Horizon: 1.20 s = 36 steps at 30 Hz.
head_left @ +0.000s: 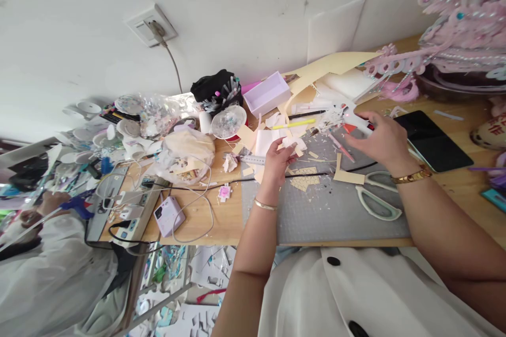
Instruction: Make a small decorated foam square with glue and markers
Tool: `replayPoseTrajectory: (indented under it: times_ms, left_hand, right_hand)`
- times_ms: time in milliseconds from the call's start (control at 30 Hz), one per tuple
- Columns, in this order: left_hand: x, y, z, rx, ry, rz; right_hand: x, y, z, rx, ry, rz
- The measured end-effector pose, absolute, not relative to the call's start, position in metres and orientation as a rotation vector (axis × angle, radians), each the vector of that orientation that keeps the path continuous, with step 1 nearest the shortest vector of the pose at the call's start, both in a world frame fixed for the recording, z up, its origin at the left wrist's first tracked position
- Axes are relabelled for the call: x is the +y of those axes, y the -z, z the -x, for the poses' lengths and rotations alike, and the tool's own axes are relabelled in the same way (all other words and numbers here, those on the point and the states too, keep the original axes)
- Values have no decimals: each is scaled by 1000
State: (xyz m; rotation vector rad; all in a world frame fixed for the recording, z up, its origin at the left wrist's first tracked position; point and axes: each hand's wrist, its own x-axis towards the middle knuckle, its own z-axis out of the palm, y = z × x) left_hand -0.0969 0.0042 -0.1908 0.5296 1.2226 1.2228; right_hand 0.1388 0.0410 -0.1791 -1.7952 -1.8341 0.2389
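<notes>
My left hand (pixel 280 159) pinches a small white cut piece (pixel 294 144) above the grey cutting mat (pixel 340 216). My right hand (pixel 381 137) is around a white glue gun (pixel 358 122) with a red trigger, at the mat's far right; the fingers partly cover it. Just left of the glue gun sits a tangle of white and clear scraps (pixel 330 118). A pink pen (pixel 341 147) lies below it. Beige patterned card pieces (pixel 304 179) lie on the mat near my left hand. White-handled scissors (pixel 377 202) rest at the mat's right side.
A dark tablet (pixel 435 139) lies on the right, with pink beaded ornaments (pixel 462 37) behind. A lilac box (pixel 269 96), a bowl of clear beads (pixel 229 121) and a lilac device (pixel 169 216) stand leftward. A co-worker's hand (pixel 55 201) is near a blue glue gun (pixel 79 204).
</notes>
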Motion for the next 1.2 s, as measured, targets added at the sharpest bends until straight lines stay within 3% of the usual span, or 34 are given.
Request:
replayPoseTrajectory:
  times_ms: [1200]
  left_hand:
    - [4, 193, 97, 1249, -1208, -574]
  right_hand:
    - [40, 190, -133, -1908, -86, 1568]
